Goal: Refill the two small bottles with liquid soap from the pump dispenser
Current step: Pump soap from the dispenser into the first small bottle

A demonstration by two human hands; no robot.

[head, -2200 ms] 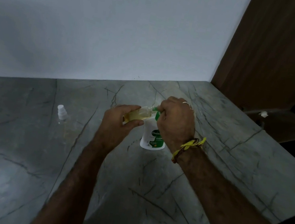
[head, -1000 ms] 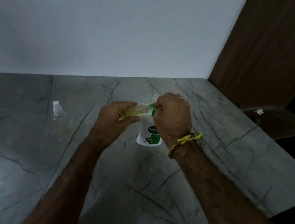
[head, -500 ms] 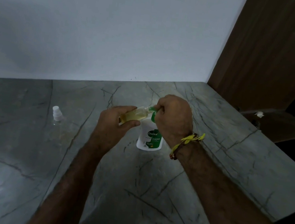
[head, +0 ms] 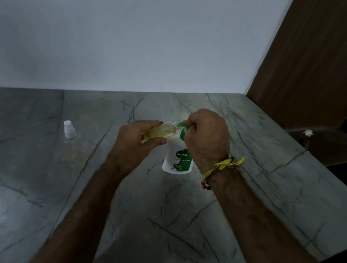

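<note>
A white pump dispenser [head: 178,157] with a green label stands on the grey marble counter [head: 176,232]. My right hand [head: 207,140] is closed over its green pump head. My left hand [head: 135,142] holds a small clear bottle [head: 161,132] tilted on its side, partly filled with yellowish liquid, its mouth against the green spout. A second small clear bottle [head: 71,139] with a white cap stands at the left of the counter, apart from both hands; its body is nearly invisible.
A white wall runs along the counter's back edge. A brown wooden panel [head: 322,63] rises at the right, with a dark lower ledge [head: 333,145] carrying a small white object beyond the counter's right edge.
Both hands stay on the small bottle and the pump head. The view has shifted slightly; the liquid level in the held bottle looks about the same.
</note>
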